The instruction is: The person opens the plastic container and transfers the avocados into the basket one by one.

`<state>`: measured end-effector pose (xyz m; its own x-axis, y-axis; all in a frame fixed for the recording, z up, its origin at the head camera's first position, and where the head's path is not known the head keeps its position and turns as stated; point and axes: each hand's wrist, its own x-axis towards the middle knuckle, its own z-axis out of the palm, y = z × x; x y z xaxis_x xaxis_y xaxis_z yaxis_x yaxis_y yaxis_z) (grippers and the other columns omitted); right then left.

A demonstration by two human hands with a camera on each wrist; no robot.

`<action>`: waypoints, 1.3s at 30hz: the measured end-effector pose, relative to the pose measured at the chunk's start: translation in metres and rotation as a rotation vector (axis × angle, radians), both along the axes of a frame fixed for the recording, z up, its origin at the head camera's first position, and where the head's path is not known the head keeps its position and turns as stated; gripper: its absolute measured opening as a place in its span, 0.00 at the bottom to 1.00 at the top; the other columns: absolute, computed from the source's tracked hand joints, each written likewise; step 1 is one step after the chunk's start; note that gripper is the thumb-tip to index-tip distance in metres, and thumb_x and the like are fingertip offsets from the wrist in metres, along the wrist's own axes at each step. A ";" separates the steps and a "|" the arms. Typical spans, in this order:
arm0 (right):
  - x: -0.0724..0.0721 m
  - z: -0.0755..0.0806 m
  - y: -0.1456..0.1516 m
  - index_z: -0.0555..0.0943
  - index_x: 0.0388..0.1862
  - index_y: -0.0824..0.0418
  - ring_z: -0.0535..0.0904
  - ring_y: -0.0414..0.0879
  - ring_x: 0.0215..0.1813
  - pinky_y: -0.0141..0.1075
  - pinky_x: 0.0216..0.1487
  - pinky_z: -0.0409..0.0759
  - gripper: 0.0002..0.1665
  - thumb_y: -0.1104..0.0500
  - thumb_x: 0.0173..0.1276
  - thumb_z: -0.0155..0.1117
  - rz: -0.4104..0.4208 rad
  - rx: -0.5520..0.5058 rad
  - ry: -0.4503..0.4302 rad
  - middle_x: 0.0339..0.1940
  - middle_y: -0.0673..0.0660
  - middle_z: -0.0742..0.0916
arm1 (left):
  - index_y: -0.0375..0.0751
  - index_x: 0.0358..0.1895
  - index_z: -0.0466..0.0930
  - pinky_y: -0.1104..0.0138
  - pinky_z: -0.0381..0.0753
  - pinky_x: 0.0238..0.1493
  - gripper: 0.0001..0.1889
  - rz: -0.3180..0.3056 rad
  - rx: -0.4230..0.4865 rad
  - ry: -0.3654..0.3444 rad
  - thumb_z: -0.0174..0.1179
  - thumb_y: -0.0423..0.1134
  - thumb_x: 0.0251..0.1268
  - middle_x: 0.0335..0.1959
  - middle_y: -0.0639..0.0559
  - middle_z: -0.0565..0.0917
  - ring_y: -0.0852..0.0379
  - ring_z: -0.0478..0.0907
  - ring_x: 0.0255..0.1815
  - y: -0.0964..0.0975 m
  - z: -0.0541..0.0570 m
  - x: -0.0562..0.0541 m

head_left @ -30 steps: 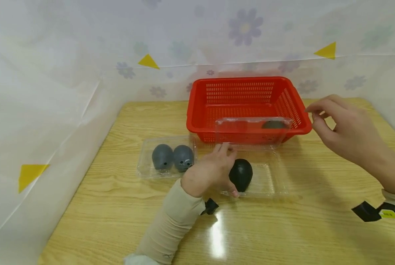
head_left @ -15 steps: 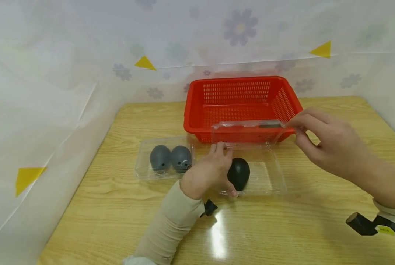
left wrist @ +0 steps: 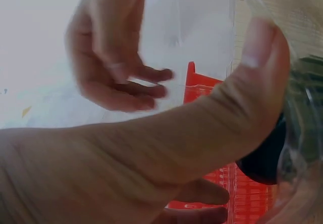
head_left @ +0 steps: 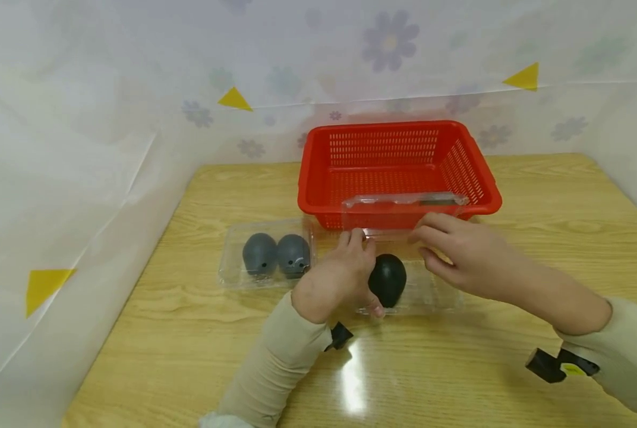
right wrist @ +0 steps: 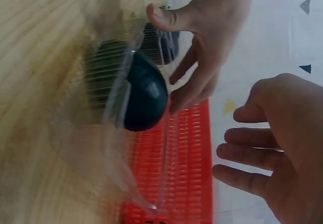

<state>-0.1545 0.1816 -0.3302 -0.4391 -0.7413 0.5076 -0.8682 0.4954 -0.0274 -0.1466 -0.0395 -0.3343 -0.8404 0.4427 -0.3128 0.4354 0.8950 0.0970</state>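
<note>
A clear plastic clamshell box (head_left: 447,297) lies on the table with its lid (head_left: 372,208) raised in front of the basket. One dark egg-shaped object (head_left: 388,280) sits in its left half. My left hand (head_left: 340,273) grips the box's left end, thumb at the front wall and fingers at the back. Over the box's right half, my right hand (head_left: 457,249) is held in the air, fingers loosely bent around nothing, as the right wrist view shows too. To the left, a second clear box (head_left: 233,264) contains two grey egg-shaped objects (head_left: 259,254) with small dark dots.
A red plastic basket (head_left: 310,172) stands behind the boxes. A dark patch (head_left: 438,201) shows at the lid's right corner; I cannot tell what it is. White flowered sheeting (head_left: 390,41) with yellow triangles hangs around the wooden table (head_left: 190,356).
My right hand has moved left from beside the basket, past the lid's right corner, to above the box's right half. My left hand has stayed on the box.
</note>
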 end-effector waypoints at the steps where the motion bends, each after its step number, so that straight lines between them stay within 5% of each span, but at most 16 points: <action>1: -0.001 -0.005 -0.002 0.81 0.45 0.59 0.76 0.38 0.35 0.32 0.33 0.80 0.19 0.49 0.78 0.48 0.013 0.036 -0.029 0.41 0.50 0.82 | 0.42 0.72 0.59 0.67 0.74 0.62 0.58 -0.005 -0.008 0.006 0.74 0.69 0.38 0.64 0.48 0.62 0.51 0.59 0.64 0.000 0.000 -0.001; 3: -0.002 -0.016 -0.005 0.81 0.49 0.60 0.79 0.41 0.40 0.36 0.39 0.84 0.12 0.55 0.72 0.60 0.040 0.105 -0.084 0.44 0.51 0.82 | 0.42 0.70 0.62 0.67 0.75 0.59 0.57 -0.013 -0.024 0.017 0.74 0.70 0.37 0.63 0.47 0.63 0.52 0.60 0.62 0.001 0.000 -0.002; 6: -0.003 -0.029 -0.009 0.80 0.53 0.61 0.82 0.48 0.49 0.44 0.49 0.85 0.23 0.64 0.57 0.74 0.071 0.174 -0.132 0.50 0.54 0.83 | 0.42 0.68 0.64 0.68 0.76 0.56 0.56 -0.021 -0.044 0.027 0.73 0.71 0.37 0.61 0.47 0.64 0.53 0.62 0.60 0.001 -0.001 -0.003; 10: -0.004 -0.039 -0.012 0.79 0.55 0.62 0.82 0.54 0.55 0.51 0.53 0.83 0.30 0.63 0.53 0.78 0.107 0.174 -0.143 0.56 0.57 0.83 | 0.42 0.68 0.65 0.68 0.77 0.55 0.55 -0.023 -0.043 0.036 0.72 0.72 0.37 0.60 0.48 0.65 0.53 0.62 0.59 0.000 0.000 -0.003; 20: -0.007 -0.042 -0.014 0.78 0.57 0.58 0.80 0.49 0.53 0.47 0.51 0.83 0.30 0.60 0.54 0.76 0.057 0.169 -0.203 0.53 0.53 0.80 | 0.42 0.67 0.67 0.68 0.77 0.55 0.55 -0.034 -0.050 0.046 0.72 0.73 0.36 0.59 0.48 0.65 0.53 0.63 0.59 0.001 -0.001 -0.005; 30: -0.007 -0.043 -0.014 0.75 0.44 0.57 0.78 0.41 0.44 0.41 0.44 0.81 0.22 0.62 0.53 0.76 0.026 0.146 -0.199 0.42 0.48 0.80 | 0.43 0.65 0.68 0.68 0.76 0.54 0.53 -0.034 -0.064 0.049 0.71 0.74 0.36 0.58 0.49 0.65 0.53 0.62 0.58 0.001 -0.002 -0.005; 39: -0.005 -0.040 -0.013 0.77 0.61 0.58 0.77 0.43 0.39 0.42 0.44 0.83 0.33 0.52 0.57 0.77 -0.078 0.239 -0.288 0.47 0.53 0.78 | 0.43 0.65 0.69 0.68 0.78 0.52 0.53 -0.046 -0.047 0.065 0.71 0.74 0.37 0.58 0.48 0.65 0.53 0.63 0.59 0.000 -0.001 -0.004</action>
